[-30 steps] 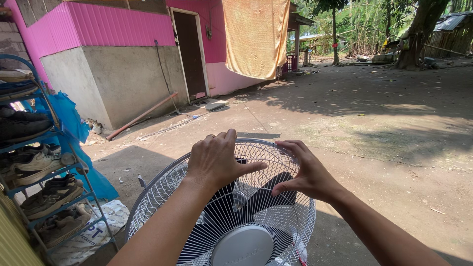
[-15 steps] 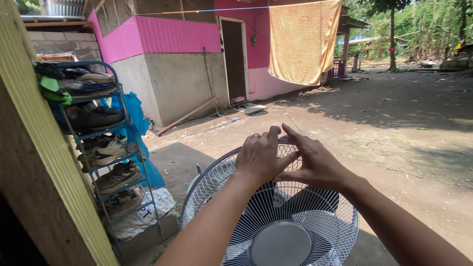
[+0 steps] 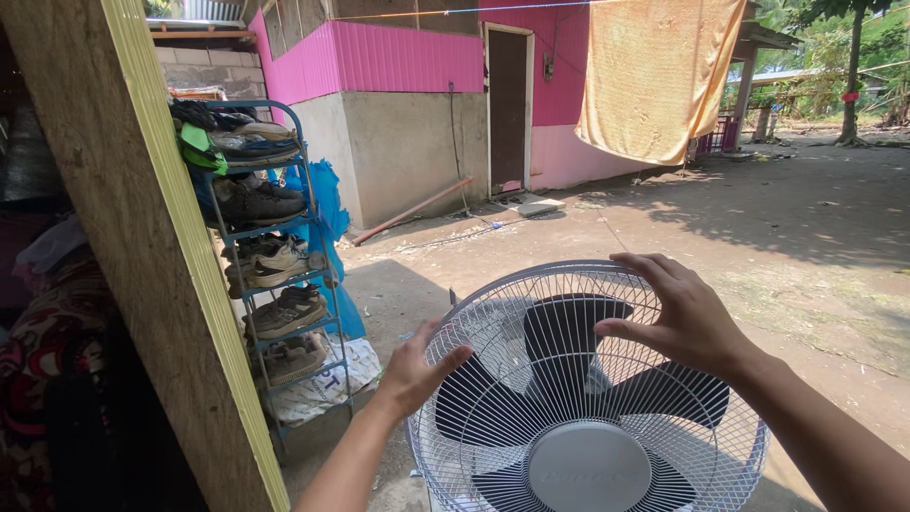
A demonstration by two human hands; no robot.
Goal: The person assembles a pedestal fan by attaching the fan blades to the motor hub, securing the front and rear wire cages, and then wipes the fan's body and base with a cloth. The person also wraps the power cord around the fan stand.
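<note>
A standing fan with a white wire guard (image 3: 531, 313), dark blades and a grey round hub (image 3: 590, 466) fills the lower middle of the head view. My left hand (image 3: 417, 368) grips the guard's left rim, thumb over the wires. My right hand (image 3: 684, 315) lies on the guard's upper right, fingers spread across the wires. Both forearms reach in from the bottom edge.
A blue metal shoe rack (image 3: 270, 275) full of shoes stands to the left, beside a wooden post (image 3: 156, 256). Behind are a pink-and-grey building with a dark doorway (image 3: 507, 109), a hanging orange cloth (image 3: 654, 71) and a dirt yard (image 3: 806, 237).
My hands, close together at the top of the guard, have moved apart: the left to the left rim, the right to the upper right. The view has swung left.
</note>
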